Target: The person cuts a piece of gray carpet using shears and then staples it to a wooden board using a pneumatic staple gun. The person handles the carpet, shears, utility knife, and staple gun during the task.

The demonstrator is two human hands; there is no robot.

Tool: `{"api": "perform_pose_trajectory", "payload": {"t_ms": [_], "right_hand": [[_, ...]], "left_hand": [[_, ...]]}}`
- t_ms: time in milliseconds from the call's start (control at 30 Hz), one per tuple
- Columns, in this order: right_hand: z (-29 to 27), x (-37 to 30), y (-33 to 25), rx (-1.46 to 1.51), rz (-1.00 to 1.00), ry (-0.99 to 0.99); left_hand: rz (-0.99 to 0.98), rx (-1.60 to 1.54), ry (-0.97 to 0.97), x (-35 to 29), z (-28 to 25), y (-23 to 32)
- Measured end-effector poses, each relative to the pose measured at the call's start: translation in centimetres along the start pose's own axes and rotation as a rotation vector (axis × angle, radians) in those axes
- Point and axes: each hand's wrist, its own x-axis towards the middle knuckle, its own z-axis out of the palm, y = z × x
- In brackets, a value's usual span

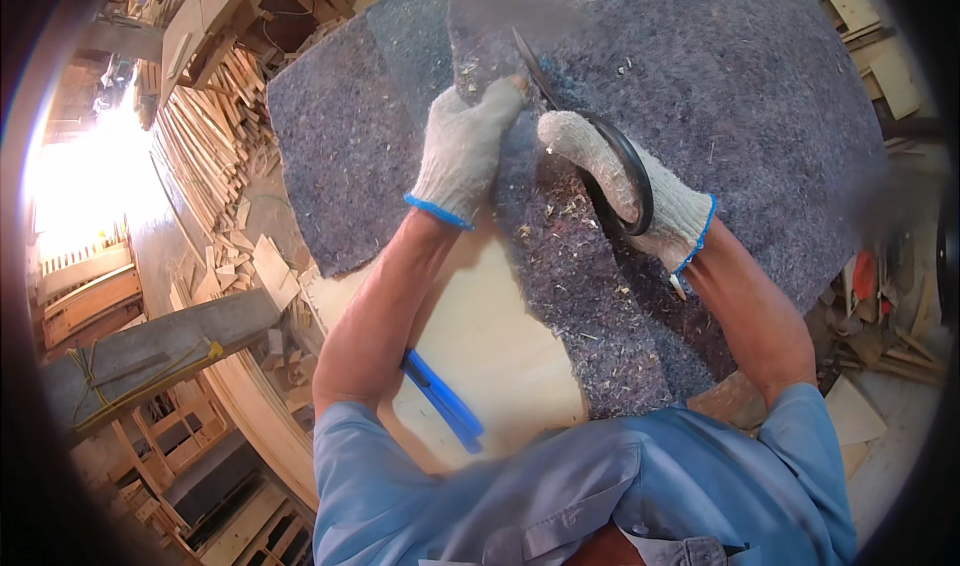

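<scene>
Head view: the right hand (622, 181) grips scissors (543, 82), tip pointing far; the left hand (462, 146) seemingly clenches grey felt (720, 86) beyond the pale board (490, 316). Cutting looks underway; the next snip likely needs tautness.

L hand (462, 144), in an off-white knitted glove w/ bright blue cuff trim (438, 212), is held out fwd., back turned up, fingers folded under, thumb side turned to the R hand; a bare digit tip is shown there. R hand (612, 171), gloved likewise, is angled inward & fwd., w/ digits curled closed. Both bare forearms (385, 301) are slanted inward toward the centre. Elbows are bent & spread wide. Upper arms are covered by short light-blue cloth sleeves (365, 466).
</scene>
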Motion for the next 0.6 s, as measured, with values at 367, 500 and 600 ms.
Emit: {"api": "perform_pose_trajectory", "payload": {"t_ms": [367, 500, 600], "right_hand": [[0.0, -0.5, -1.5, 0.019, 0.074, -0.003], [-0.3, 0.3, -0.5, 0.068, -0.074, -0.044], [-1.3, 0.3, -0.4, 0.049, -0.044, -0.107]], "left_hand": [[-0.052, -0.026, 0.011, -0.6, 0.7, 0.9], [-0.048, -0.068, 0.003, -0.8, 0.6, 0.9], [-0.05, -0.07, -0.015, -0.5, 0.8, 0.8]]}}
